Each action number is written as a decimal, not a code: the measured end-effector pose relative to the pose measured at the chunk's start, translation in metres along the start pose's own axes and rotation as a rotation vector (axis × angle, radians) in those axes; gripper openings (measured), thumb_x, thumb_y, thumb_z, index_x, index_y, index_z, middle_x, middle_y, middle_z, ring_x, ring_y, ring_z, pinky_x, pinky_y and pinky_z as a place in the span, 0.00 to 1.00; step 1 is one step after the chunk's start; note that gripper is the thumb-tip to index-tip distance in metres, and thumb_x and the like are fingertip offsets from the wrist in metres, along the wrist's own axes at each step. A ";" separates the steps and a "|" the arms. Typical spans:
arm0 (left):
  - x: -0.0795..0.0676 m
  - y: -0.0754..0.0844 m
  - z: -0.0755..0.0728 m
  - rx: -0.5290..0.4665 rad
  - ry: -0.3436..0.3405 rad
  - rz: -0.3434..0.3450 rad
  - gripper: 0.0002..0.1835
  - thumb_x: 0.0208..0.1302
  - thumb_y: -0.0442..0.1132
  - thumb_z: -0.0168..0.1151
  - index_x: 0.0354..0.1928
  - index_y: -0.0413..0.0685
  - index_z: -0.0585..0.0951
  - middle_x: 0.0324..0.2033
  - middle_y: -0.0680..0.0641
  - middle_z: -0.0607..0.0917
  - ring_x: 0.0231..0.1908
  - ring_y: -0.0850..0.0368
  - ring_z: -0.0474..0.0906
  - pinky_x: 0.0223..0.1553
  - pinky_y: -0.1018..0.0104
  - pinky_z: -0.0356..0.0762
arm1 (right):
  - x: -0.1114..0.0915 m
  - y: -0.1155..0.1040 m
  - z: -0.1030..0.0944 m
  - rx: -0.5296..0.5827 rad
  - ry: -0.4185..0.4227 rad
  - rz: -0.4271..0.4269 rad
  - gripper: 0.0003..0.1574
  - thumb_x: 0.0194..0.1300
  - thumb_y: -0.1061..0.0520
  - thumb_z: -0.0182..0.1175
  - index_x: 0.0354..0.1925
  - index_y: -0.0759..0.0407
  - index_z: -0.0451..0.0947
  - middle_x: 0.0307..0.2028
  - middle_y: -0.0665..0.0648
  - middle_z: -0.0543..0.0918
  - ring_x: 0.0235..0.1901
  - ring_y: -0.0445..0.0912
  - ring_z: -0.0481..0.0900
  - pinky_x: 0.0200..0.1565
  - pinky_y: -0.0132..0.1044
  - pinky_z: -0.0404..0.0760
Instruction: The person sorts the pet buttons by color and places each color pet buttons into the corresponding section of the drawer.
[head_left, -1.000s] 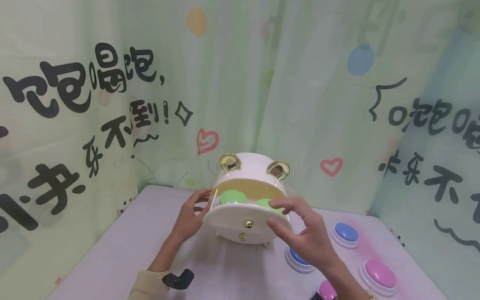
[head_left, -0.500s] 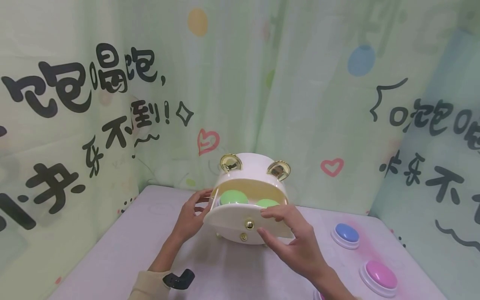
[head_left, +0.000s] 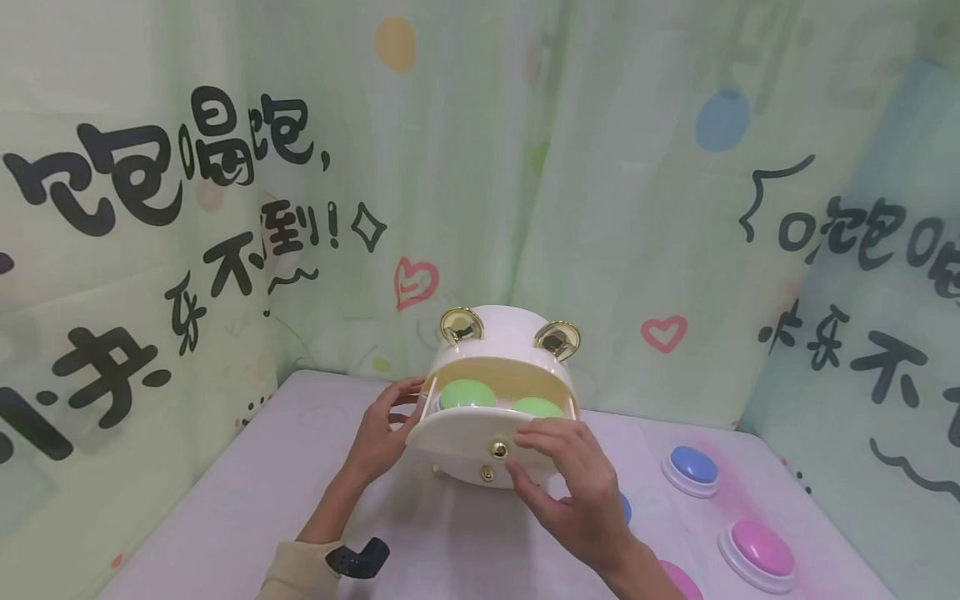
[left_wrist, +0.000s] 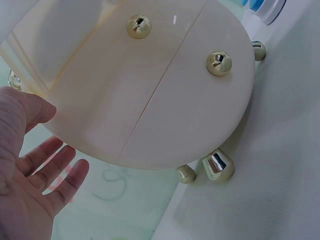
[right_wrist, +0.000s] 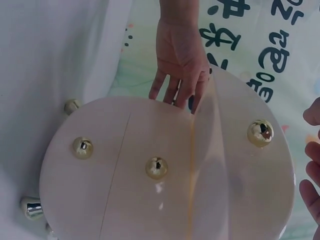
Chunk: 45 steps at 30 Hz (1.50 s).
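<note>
A white, rounded chest of drawers (head_left: 510,333) with gold ears and knobs stands mid-table. Its top drawer (head_left: 457,437) is pulled out, with two green push buttons (head_left: 467,394) on white bases inside. My left hand (head_left: 382,433) rests at the chest's left side, thumb by the front edge and fingers loosely spread in the left wrist view. In front of the drawer's right half is my right hand (head_left: 577,483), thumb and fingers bent loosely apart near the gold knob (head_left: 498,448). Whether it touches the drawer front cannot be told. The right wrist view shows only its fingertips (right_wrist: 312,165).
On the table's right are a blue push button (head_left: 693,467) and a pink one (head_left: 757,550). Another blue one (head_left: 626,508) and another pink one (head_left: 681,579) are partly hidden by my right arm. A printed curtain (head_left: 600,250) surrounds the table (head_left: 300,467).
My right hand has moved left and slightly down across the drawer front, from its right corner toward the knob. My left hand, the chest and the drawer look unmoved.
</note>
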<state>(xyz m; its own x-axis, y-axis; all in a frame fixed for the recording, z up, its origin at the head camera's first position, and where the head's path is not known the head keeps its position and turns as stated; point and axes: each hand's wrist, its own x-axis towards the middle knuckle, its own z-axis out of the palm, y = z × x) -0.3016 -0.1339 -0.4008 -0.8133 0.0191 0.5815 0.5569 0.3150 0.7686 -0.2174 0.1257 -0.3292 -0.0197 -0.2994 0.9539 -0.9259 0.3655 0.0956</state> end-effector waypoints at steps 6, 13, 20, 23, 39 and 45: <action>0.000 0.000 0.001 0.007 0.003 0.001 0.22 0.72 0.36 0.63 0.67 0.46 0.76 0.58 0.42 0.82 0.58 0.44 0.80 0.50 0.52 0.81 | -0.005 -0.002 0.006 -0.035 -0.021 -0.011 0.16 0.73 0.52 0.63 0.41 0.66 0.84 0.41 0.60 0.87 0.43 0.53 0.82 0.58 0.28 0.76; 0.000 0.000 0.001 0.018 0.002 0.000 0.23 0.72 0.36 0.63 0.67 0.46 0.76 0.58 0.42 0.82 0.58 0.45 0.80 0.50 0.52 0.81 | -0.007 -0.001 0.013 -0.059 -0.022 -0.073 0.14 0.73 0.54 0.62 0.40 0.65 0.84 0.40 0.60 0.87 0.41 0.54 0.83 0.55 0.32 0.79; 0.000 -0.001 0.001 0.012 0.003 0.004 0.23 0.72 0.35 0.64 0.67 0.46 0.76 0.58 0.42 0.82 0.58 0.44 0.80 0.49 0.51 0.81 | -0.010 0.001 0.017 -0.070 -0.029 -0.099 0.12 0.73 0.55 0.61 0.39 0.64 0.85 0.40 0.59 0.87 0.41 0.54 0.84 0.53 0.36 0.79; 0.000 -0.002 0.001 0.008 0.004 0.004 0.23 0.72 0.35 0.64 0.67 0.47 0.76 0.58 0.42 0.82 0.58 0.44 0.80 0.50 0.51 0.81 | -0.012 0.002 0.019 -0.077 -0.036 -0.098 0.12 0.73 0.55 0.61 0.40 0.64 0.85 0.41 0.59 0.87 0.41 0.55 0.84 0.53 0.37 0.78; 0.000 0.000 0.000 0.022 0.005 -0.019 0.23 0.71 0.35 0.65 0.66 0.47 0.76 0.58 0.42 0.82 0.58 0.44 0.80 0.50 0.51 0.81 | -0.017 0.007 0.021 -0.104 -0.063 -0.082 0.13 0.76 0.57 0.57 0.41 0.63 0.85 0.42 0.58 0.88 0.42 0.54 0.84 0.55 0.35 0.79; 0.000 0.000 0.000 0.006 0.002 -0.008 0.23 0.70 0.34 0.65 0.66 0.46 0.77 0.58 0.42 0.83 0.58 0.43 0.80 0.49 0.52 0.81 | -0.017 0.012 0.023 -0.122 -0.067 -0.056 0.13 0.75 0.57 0.57 0.42 0.63 0.85 0.42 0.57 0.87 0.43 0.53 0.83 0.56 0.35 0.78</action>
<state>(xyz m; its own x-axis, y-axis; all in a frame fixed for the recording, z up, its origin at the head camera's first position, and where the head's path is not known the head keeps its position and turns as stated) -0.3020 -0.1343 -0.4009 -0.8175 0.0141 0.5758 0.5491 0.3208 0.7718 -0.2373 0.1151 -0.3508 0.0022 -0.3793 0.9253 -0.8738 0.4492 0.1862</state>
